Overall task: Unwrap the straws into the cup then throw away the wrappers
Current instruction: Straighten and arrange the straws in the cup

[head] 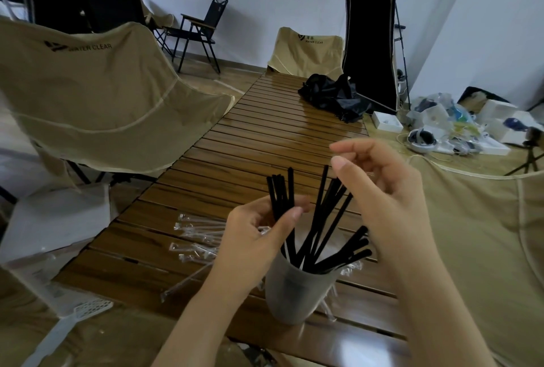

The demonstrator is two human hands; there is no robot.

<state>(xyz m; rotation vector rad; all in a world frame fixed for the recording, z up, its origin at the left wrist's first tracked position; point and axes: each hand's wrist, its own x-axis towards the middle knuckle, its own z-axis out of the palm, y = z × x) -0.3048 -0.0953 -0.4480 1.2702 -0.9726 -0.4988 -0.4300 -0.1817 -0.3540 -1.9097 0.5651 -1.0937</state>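
Straws [321, 228]: black, standing fanned in the grey cup [294, 293] on the slatted desk [265, 143].
Left hand [259, 237]: pinches several straws above the rim.
Right hand [379, 190]: fingers loosely curled, holding nothing visible.
Wrappers [200, 237]: clear, scattered beside the cup.
Risk: a tug on the bunch may tip the cup.

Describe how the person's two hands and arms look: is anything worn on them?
Both arms are bare up to the frame's lower edge, with no sleeve in sight. The left hand and the right hand wear no gloves, and no ring, watch or bracelet shows on the fingers or wrists. The nails that show are short and plain. The fingers are slim.
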